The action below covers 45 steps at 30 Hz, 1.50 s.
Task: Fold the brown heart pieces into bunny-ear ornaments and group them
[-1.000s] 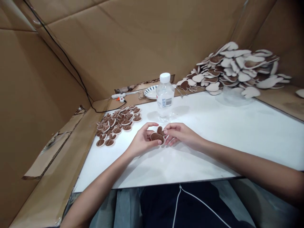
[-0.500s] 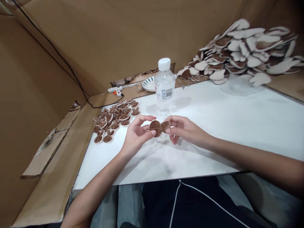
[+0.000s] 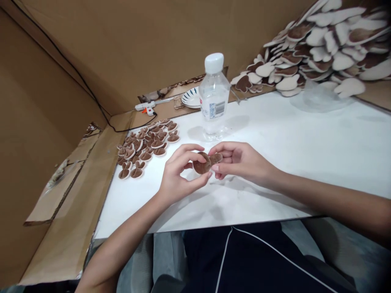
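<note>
Against the frame a second ago, both hands have lifted clear of the white tabletop (image 3: 305, 154); then they rested on it. The view has also tilted, so the bottle and the far heap sit higher and closer to the top edge.

The left hand (image 3: 177, 179) is curled, thumb and forefinger pinching the round brown felt piece (image 3: 201, 166). The right hand (image 3: 238, 160) is likewise closed in a pinch, its fingertips on the smaller brown felt lobe (image 3: 216, 157) at 2 o'clock of the round piece, touching it. The pieces are held in the air just above the table, at 6 o'clock from the water bottle (image 3: 214, 97) and near it.

A spread of small brown felt pieces (image 3: 146, 146) lies at 10 o'clock from the hands, well apart. A heap of larger brown-and-cream felt shapes (image 3: 320, 49) sits at 1 o'clock. A patterned dish (image 3: 191, 97) and a hot-glue gun (image 3: 146, 108) lie beyond the bottle, against the cardboard wall (image 3: 137, 40).

Hard to make out: whether the two held pieces are joined; fingers cover the seam. The heap is cut off by the top and right edges. The dish is partly hidden behind the bottle. A clear plastic item (image 3: 317, 99) below the heap cannot be identified.
</note>
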Tool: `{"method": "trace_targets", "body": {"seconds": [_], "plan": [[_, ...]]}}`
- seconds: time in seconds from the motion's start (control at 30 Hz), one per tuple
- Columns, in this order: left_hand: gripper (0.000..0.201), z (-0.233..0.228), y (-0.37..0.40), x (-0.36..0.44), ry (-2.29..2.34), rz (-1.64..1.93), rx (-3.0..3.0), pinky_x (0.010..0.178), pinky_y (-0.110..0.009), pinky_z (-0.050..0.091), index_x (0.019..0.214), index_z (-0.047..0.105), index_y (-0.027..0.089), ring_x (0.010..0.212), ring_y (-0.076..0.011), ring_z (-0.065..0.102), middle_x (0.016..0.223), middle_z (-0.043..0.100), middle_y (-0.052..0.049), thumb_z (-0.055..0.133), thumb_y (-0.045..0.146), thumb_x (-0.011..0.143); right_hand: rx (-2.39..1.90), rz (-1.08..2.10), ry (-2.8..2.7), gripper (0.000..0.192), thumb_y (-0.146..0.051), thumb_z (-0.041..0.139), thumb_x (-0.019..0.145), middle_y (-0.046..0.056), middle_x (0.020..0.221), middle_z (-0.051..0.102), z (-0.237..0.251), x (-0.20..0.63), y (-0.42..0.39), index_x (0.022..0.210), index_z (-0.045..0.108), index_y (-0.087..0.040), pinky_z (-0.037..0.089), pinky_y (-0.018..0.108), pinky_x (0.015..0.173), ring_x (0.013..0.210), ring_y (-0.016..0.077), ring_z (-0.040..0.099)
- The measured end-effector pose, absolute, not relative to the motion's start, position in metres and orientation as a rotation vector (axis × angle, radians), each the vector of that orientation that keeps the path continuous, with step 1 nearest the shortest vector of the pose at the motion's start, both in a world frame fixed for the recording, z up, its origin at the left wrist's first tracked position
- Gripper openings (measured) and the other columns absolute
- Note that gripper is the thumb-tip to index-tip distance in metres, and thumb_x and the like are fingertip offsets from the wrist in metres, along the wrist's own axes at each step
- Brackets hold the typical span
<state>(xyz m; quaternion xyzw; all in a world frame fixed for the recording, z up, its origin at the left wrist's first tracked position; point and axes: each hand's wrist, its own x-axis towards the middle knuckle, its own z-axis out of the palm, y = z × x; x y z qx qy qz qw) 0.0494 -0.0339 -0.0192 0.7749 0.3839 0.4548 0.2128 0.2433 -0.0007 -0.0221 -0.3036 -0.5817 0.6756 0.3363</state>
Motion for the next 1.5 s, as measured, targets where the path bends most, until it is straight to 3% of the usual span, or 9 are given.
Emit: {"method": "trace_targets", "body": {"seconds": [0.17, 0.4, 0.5, 0.67, 0.87, 1.0, 1.23, 1.5], "plan": [[0.016, -0.0212, -0.0329, 0.0485, 1.101, 1.282, 2.242, 0.059, -0.022, 0.047, 0.086, 0.060, 0.018, 0.084, -0.0147, 0.063, 0.100, 0.068, -0.008, 0.070, 0.018, 0.073, -0.749, 1.613, -1.690, 0.029, -0.021, 0.070, 0.074, 0.003, 0.085, 0.067, -0.0238, 0.2457, -0.0022, 0.100, 0.057, -0.017, 0.053, 0.025, 0.058, 0.066, 0.0128, 0.063], [0.014, -0.0229, -0.0325, 0.0472, 1.093, 1.323, 2.217, 0.060, -0.020, 0.050, 0.089, 0.063, 0.016, 0.081, -0.0132, 0.064, 0.092, 0.069, -0.007, 0.068, 0.019, 0.077, -0.709, 0.911, -1.951, 0.018, -0.019, 0.069, 0.073, 0.005, 0.091, 0.063, -0.0255, 0.2472, -0.0065, 0.090, 0.064, -0.016, 0.056, 0.025, 0.061, 0.076, 0.0145, 0.062], [0.012, -0.0222, -0.0335, 0.0478, 1.123, 1.278, 2.178, 0.058, -0.018, 0.050, 0.089, 0.064, 0.015, 0.073, -0.0109, 0.062, 0.086, 0.068, -0.005, 0.067, 0.019, 0.079, -0.655, 0.757, -1.986, 0.010, -0.020, 0.065, 0.078, 0.007, 0.092, 0.063, -0.0242, 0.2468, -0.0072, 0.086, 0.066, -0.015, 0.055, 0.024, 0.059, 0.078, 0.0152, 0.061], [0.009, -0.0202, -0.0352, 0.0489, 1.139, 1.207, 2.080, 0.047, -0.017, 0.042, 0.081, 0.065, 0.014, 0.056, -0.0061, 0.052, 0.076, 0.064, -0.003, 0.065, 0.023, 0.081, -0.717, 0.849, -2.024, 0.011, -0.021, 0.055, 0.086, 0.005, 0.088, 0.064, -0.0233, 0.2467, -0.0045, 0.087, 0.065, -0.015, 0.051, 0.022, 0.057, 0.078, 0.0144, 0.060], [0.009, -0.0222, -0.0384, 0.0506, 1.167, 1.203, 1.998, 0.045, -0.016, 0.041, 0.083, 0.064, 0.015, 0.052, -0.0049, 0.050, 0.071, 0.061, -0.001, 0.067, 0.023, 0.079, -0.773, 1.133, -1.973, 0.016, -0.028, 0.054, 0.089, 0.004, 0.082, 0.062, -0.0227, 0.2467, -0.0026, 0.086, 0.064, -0.015, 0.049, 0.021, 0.054, 0.073, 0.0135, 0.057], [0.008, -0.0224, -0.0407, 0.0509, 1.186, 1.215, 1.974, 0.044, -0.015, 0.043, 0.084, 0.065, 0.015, 0.053, -0.0052, 0.053, 0.072, 0.062, -0.001, 0.065, 0.020, 0.079, -0.772, 1.208, -1.952, 0.014, -0.025, 0.065, 0.080, 0.004, 0.083, 0.061, -0.0191, 0.2470, -0.0046, 0.089, 0.063, -0.015, 0.050, 0.022, 0.055, 0.074, 0.0137, 0.056], [0.012, -0.0179, -0.0405, 0.0505, 1.035, 1.205, 2.198, 0.047, -0.014, 0.046, 0.082, 0.063, 0.014, 0.064, -0.0077, 0.056, 0.076, 0.061, -0.002, 0.068, 0.012, 0.072, -0.657, 1.453, -1.813, 0.011, -0.024, 0.064, 0.082, 0.004, 0.079, 0.062, -0.0191, 0.2474, -0.0042, 0.086, 0.062, -0.013, 0.055, 0.026, 0.060, 0.065, 0.0120, 0.060], [0.010, -0.0182, -0.0418, 0.0508, 0.903, 1.347, 2.516, 0.053, -0.017, 0.049, 0.074, 0.059, 0.014, 0.066, -0.0072, 0.057, 0.086, 0.061, -0.004, 0.065, 0.006, 0.074, -0.644, 1.422, -1.771, 0.010, -0.022, 0.066, 0.081, 0.003, 0.072, 0.063, -0.0211, 0.2472, -0.0059, 0.083, 0.062, -0.013, 0.052, 0.026, 0.059, 0.061, 0.0119, 0.061]]}}
